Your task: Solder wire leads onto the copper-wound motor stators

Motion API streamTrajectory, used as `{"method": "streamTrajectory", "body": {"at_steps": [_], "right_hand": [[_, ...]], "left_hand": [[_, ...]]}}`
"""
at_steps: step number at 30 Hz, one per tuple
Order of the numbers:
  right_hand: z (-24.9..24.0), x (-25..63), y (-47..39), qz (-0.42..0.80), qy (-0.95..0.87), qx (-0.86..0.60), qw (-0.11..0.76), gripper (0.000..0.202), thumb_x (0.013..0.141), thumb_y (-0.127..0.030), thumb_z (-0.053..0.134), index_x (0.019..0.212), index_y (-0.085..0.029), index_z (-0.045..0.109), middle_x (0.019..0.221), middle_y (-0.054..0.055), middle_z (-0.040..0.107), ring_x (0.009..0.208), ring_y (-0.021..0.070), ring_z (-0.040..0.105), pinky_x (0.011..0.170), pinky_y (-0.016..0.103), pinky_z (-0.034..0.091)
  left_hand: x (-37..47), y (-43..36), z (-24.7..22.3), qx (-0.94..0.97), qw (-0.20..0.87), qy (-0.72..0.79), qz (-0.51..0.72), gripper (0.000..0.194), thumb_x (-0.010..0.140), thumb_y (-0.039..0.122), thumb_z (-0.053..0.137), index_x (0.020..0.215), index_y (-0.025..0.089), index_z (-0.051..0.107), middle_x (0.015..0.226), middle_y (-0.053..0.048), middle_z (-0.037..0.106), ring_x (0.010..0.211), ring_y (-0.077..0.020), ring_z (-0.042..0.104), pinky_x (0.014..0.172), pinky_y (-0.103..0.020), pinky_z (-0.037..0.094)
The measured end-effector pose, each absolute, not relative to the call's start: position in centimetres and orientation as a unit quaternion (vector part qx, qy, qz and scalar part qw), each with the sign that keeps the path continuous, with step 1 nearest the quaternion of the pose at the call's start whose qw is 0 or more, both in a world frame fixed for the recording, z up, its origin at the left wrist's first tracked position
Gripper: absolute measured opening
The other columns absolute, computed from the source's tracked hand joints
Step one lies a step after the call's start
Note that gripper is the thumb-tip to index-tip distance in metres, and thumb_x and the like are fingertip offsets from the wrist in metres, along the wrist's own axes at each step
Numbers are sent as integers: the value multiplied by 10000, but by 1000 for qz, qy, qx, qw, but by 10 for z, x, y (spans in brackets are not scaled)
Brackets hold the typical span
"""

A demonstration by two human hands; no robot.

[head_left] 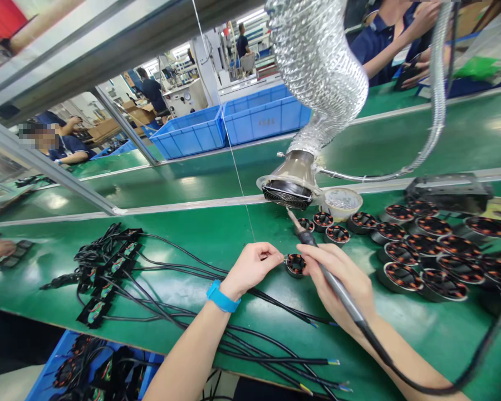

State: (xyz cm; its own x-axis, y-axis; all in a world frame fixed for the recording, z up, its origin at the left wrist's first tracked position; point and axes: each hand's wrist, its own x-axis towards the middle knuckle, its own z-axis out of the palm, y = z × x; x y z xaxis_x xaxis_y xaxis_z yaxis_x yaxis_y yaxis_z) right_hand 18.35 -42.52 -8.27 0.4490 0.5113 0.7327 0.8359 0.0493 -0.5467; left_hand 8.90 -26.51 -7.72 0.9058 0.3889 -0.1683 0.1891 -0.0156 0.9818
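My right hand (342, 278) is wrapped round a soldering iron (336, 284). The iron's tip points up and away, just below the black fan grille of a fume hood (290, 186). The thumb and forefinger of my left hand (250, 270), with a blue band at the wrist, are pinched on thin solder wire (235, 150) that hangs from above. Between both hands a small round motor stator (295, 265) with dark inside and copper windings stands on the green table. My right fingertips are at its right edge; whether they touch it I cannot tell.
Several more stators (403, 277) crowd the right, near a round pot (341, 201) of silvery bits. Black cables (179, 270) with small circuit boards (96, 312) lie left. A blue crate (52, 362) stands below. A flexible duct (317, 67) hangs ahead; co-workers sit beyond.
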Motion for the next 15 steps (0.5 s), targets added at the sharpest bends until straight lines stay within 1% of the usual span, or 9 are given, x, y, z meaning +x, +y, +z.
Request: {"method": "streamTrajectory", "body": {"at_steps": [2, 4, 6, 10, 13, 15], "right_hand": [[-85, 185, -420, -158, -519, -676, 499, 313, 946, -97, 570, 1216, -246, 622, 1032, 40, 592, 821, 107, 642, 750, 217, 526], [-89, 186, -415, -145, -525, -675, 498, 355, 947, -101, 568, 1264, -258, 593, 1086, 51, 565, 872, 114, 644, 796, 220, 536], [-95, 185, -411, -127, -524, -673, 507, 386, 952, -109, 550, 1301, -272, 564, 1123, 58, 540, 882, 117, 650, 821, 229, 549], [-107, 183, -408, -94, -520, -670, 522, 427, 972, -115, 458, 1358, -290, 513, 1196, 76, 488, 903, 127, 652, 831, 252, 562], [-107, 182, -409, -71, -533, -668, 514, 463, 962, -97, 421, 1376, -292, 493, 1197, 84, 482, 981, 153, 626, 869, 280, 546], [-103, 180, -412, -60, -545, -665, 507, 493, 927, -72, 439, 1362, -296, 502, 1169, 76, 494, 977, 158, 605, 864, 288, 536]], "left_hand": [[89, -266, -76, 712, 669, 199, 75, 260, 802, 361, 697, 785, 109, 638, 764, -34, 632, 724, -125, 539, 717, -243, 413], [88, -267, -74, 717, 666, 191, 76, 263, 815, 364, 688, 794, 108, 633, 776, -37, 631, 729, -127, 539, 720, -243, 415], [86, -268, -72, 726, 660, 179, 79, 268, 829, 370, 677, 797, 108, 627, 775, -34, 621, 729, -127, 532, 714, -240, 411], [83, -271, -71, 755, 628, 165, 90, 284, 871, 398, 630, 816, 119, 631, 787, -32, 616, 756, -141, 530, 720, -246, 409], [82, -273, -72, 772, 609, 155, 96, 296, 893, 412, 597, 836, 126, 646, 824, -44, 632, 792, -161, 543, 751, -259, 422], [81, -275, -73, 779, 603, 142, 92, 302, 895, 422, 589, 841, 132, 653, 840, -49, 638, 815, -175, 552, 770, -267, 431]]}}
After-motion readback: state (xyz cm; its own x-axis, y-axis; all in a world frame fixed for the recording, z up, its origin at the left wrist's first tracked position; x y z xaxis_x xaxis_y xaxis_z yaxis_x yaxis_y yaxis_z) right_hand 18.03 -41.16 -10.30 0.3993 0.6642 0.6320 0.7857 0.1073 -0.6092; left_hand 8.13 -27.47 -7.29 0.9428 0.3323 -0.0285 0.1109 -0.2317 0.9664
